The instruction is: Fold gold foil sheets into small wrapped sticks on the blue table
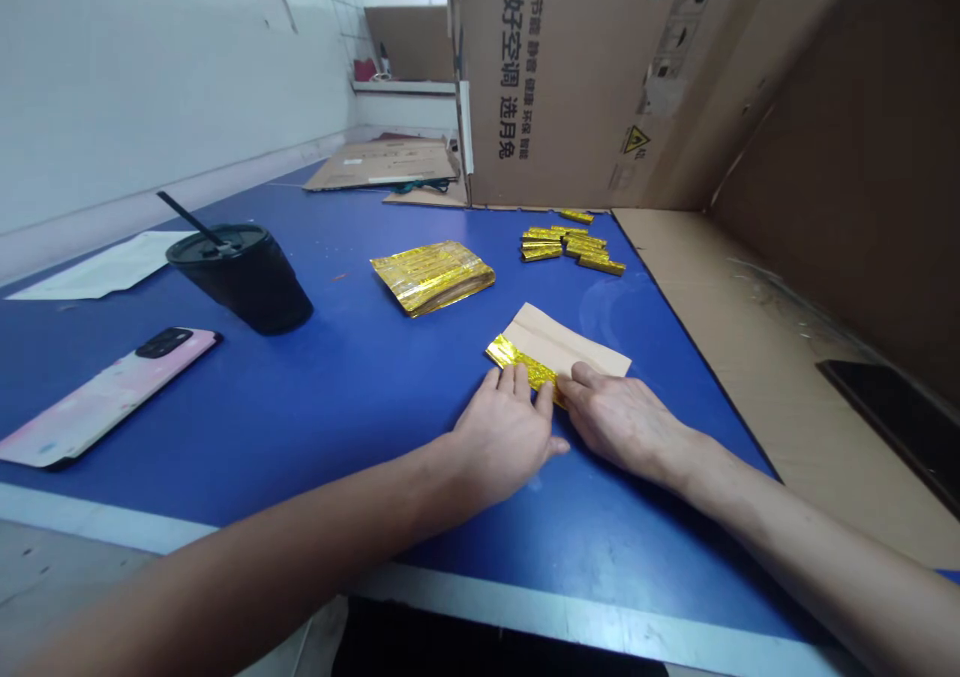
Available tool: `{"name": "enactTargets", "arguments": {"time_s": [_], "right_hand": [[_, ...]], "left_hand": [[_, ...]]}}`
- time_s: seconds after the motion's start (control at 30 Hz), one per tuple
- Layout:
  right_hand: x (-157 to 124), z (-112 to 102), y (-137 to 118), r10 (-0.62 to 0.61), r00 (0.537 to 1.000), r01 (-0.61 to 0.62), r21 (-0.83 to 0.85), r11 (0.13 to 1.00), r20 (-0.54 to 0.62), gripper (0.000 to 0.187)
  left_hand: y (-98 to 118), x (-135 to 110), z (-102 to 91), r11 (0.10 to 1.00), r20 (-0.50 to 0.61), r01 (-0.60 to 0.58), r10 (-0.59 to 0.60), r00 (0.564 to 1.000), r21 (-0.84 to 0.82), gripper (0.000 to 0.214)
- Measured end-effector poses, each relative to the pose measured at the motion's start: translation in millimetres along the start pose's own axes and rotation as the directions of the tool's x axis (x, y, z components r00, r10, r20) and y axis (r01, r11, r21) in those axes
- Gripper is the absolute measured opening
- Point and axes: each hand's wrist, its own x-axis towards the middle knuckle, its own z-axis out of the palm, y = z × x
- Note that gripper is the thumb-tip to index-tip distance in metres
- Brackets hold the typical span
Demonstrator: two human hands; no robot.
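Observation:
A tan paper sheet [562, 342] with a gold foil edge [514, 357] lies on the blue table [360, 397]. My left hand [506, 432] lies flat with its fingertips pressing on the folded gold strip. My right hand [626, 419] lies flat beside it, its fingers on the near edge of the same sheet. Both hands have fingers stretched out and grip nothing. Farther back sits a stack of gold foil sheets [433, 275]. Several small folded gold pieces [571, 243] lie in a pile near the cardboard.
A black lidded cup with a straw [241, 275] stands at the left. A phone in a pink case [101, 397] lies near the front left edge. A large cardboard box [570, 77] and cardboard panels [787, 337] wall off the back and right.

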Motion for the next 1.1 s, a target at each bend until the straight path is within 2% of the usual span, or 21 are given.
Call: {"name": "enactTargets", "arguments": {"time_s": [0.1, 0.2, 0.37, 0.5, 0.67, 0.83, 1.1], "right_hand": [[0, 1, 0, 0.007, 1.000, -0.007, 0.001, 1.000, 0.000, 0.020], [0, 2, -1, 0.024, 1.000, -0.024, -0.014, 1.000, 0.006, 0.020], [0, 4, -2, 0.031, 0.999, -0.032, -0.049, 0.998, -0.026, 0.024], [-1, 7, -3, 0.024, 0.996, -0.030, -0.081, 0.996, -0.082, 0.028], [-4, 8, -3, -0.060, 0.984, 0.044, -0.095, 0.994, -0.170, 0.026], [-4, 8, -8, -0.216, 0.958, 0.209, -0.056, 0.976, -0.189, 0.027], [-15, -3, -26, -0.291, 0.946, 0.293, -0.008, 0.956, -0.143, 0.029]], "left_hand": [[-1, 1, 0.7, 1.000, 0.023, 0.017, -0.017, 1.000, -0.025, 0.071], [-10, 5, 0.7, 0.996, 0.028, 0.074, -0.072, 0.997, -0.046, 0.072], [-27, 12, 3.9, 0.988, 0.009, 0.122, -0.122, 0.992, -0.090, 0.066], [-30, 18, 10.5, 0.982, -0.039, 0.136, -0.142, 0.989, -0.130, 0.057], [-33, 26, 15.0, 0.969, -0.028, 0.179, -0.186, 0.982, -0.171, 0.055], [-42, 28, 13.7, 0.949, 0.078, 0.167, -0.151, 0.985, -0.266, 0.059], [-59, 34, 14.3, 0.950, 0.187, 0.078, -0.021, 0.982, -0.303, 0.067]]}}
